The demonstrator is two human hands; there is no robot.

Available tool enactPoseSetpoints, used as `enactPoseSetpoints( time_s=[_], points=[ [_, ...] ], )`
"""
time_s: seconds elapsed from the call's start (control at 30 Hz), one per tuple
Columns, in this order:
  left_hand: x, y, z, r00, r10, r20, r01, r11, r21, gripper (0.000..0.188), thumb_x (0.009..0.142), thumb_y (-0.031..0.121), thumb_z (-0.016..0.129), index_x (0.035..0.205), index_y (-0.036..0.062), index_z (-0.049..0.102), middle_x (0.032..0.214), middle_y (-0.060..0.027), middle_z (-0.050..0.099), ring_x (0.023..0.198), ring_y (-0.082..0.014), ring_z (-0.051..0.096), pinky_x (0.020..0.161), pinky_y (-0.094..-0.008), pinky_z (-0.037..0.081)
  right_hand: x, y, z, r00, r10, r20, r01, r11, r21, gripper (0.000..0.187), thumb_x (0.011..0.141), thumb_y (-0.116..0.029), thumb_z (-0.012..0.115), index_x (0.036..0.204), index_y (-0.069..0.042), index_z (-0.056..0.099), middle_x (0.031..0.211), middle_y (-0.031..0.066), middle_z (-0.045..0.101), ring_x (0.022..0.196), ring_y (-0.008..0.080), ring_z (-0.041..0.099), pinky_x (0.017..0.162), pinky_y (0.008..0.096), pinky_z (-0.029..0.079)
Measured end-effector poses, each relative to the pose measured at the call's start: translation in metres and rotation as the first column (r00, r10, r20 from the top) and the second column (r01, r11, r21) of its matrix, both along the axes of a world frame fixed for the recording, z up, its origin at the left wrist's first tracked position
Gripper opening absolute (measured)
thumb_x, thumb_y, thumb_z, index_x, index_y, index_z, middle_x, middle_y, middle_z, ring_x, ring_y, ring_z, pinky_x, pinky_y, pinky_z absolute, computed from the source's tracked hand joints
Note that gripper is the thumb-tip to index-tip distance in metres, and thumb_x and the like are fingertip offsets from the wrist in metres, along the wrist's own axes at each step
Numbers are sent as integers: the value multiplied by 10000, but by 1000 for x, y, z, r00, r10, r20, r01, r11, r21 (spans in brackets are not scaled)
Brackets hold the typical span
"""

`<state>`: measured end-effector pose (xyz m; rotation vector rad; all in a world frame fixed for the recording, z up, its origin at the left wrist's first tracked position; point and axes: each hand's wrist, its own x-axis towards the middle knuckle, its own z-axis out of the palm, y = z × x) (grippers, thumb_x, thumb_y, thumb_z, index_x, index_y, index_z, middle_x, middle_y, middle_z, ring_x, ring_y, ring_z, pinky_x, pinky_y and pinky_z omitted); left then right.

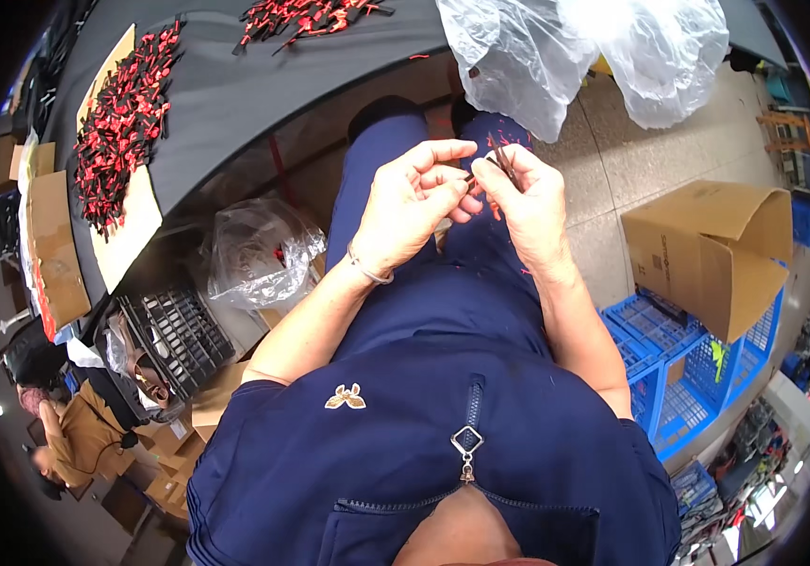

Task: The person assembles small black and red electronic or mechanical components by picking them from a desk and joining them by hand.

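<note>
Above my lap, my left hand and my right hand almost meet at the fingertips. The left thumb and fingers are closed in a pinch on the end of a small black-and-red piece. Between my right thumb and fingers sits a slim dark object pointing away from me; its kind is too small to make out. Tiny red scraps lie on my dark blue trousers near the right hand. Beyond the hands, a heap of small black-and-red pieces rests on a cardboard sheet.
The black-covered table curves across the far left, with a second black-and-red heap. Clear plastic bags hang over its edge. At right, a cardboard box stands on blue crates. Another person is at lower left.
</note>
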<state>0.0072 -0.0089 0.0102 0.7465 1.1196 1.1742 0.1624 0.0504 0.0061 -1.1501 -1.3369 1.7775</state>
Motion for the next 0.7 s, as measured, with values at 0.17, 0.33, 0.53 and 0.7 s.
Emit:
enactPoseSetpoints(
  time_s=[0.17, 0.33, 0.53, 0.7],
  points=[
    [3, -14, -4, 1000, -16, -19, 13, 989, -150, 157, 904, 129, 627, 977, -9, 650, 834, -59, 675, 666, -83, 603, 638, -208, 505, 9, -12, 0, 999, -37, 10, 37, 999, -27, 138, 881, -116, 669, 912, 15, 641, 748, 10, 635, 704, 50, 576, 637, 206, 465],
    [2, -27, -11, 980, 111, 162, -80, 979, -189, 146, 896, 134, 623, 963, 6, 645, 809, -47, 669, 629, -74, 590, 604, -200, 500, 6, -29, 16, 984, -156, 83, 132, 963, 234, 168, 840, -103, 716, 937, 7, 633, 802, 31, 644, 735, 87, 593, 656, 243, 486],
    [5, -32, -5, 964, 170, 203, -135, 976, -173, 143, 891, 133, 614, 957, 9, 644, 803, -46, 669, 610, -69, 584, 577, -193, 495, 19, -34, 15, 877, -368, 310, -74, 534, 842, 247, 724, -109, 791, 917, -42, 651, 758, 62, 645, 665, 204, 606, 599, 304, 489],
    [6, -33, 0, 966, 166, 197, -142, 981, -130, 140, 891, 130, 610, 952, 10, 648, 807, -45, 671, 607, -65, 580, 572, -193, 490, 20, -37, 14, 835, -426, 349, -144, 443, 885, 241, 710, -149, 801, 881, -58, 656, 728, 31, 635, 637, 200, 588, 563, 311, 475]
  ],
)
